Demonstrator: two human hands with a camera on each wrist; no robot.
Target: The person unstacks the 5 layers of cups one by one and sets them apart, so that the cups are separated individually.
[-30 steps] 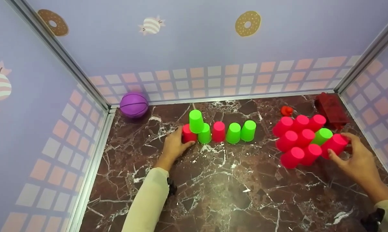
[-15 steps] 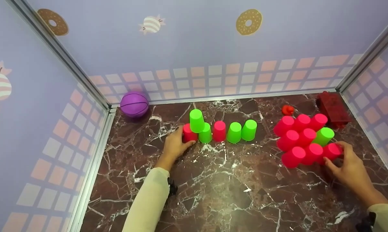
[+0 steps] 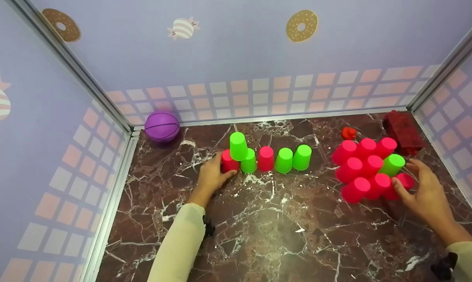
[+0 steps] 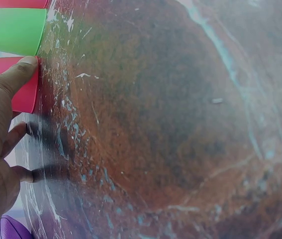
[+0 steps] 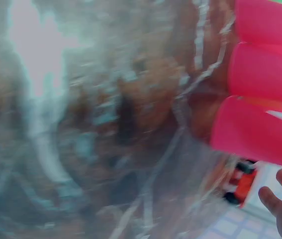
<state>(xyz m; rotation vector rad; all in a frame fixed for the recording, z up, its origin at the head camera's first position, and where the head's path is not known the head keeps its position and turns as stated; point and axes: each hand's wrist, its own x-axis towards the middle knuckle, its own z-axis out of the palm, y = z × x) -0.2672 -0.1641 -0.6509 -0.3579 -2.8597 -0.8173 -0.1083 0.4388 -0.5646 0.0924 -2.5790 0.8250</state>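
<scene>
In the head view my left hand (image 3: 213, 175) grips the pink-red cup (image 3: 229, 161) at the left end of a row of upside-down cups, thumb in front. The left wrist view shows the thumb (image 4: 19, 73) flat on that cup. An upper green cup (image 3: 238, 146) rests above it and the neighbouring green cup (image 3: 249, 164). At right, my right hand (image 3: 430, 196) has its fingers spread around the near-right pink-red cup (image 3: 405, 181) of a cluster, beside a green cup (image 3: 392, 164). In the right wrist view the fingertips (image 5: 269, 195) stand apart from the cups.
The row continues with a pink-red cup (image 3: 265, 159) and two green ones. Several pink-red cups (image 3: 349, 169) fill the cluster. Behind it lie a small red object (image 3: 349, 133) and a dark red toy (image 3: 403, 133). A purple ball (image 3: 162, 126) sits in the left back corner.
My right hand has brought the pink-red cup nearer, in line with the cluster's front row, and let it go. The hand has since shifted slightly back. My left hand has stayed put.
</scene>
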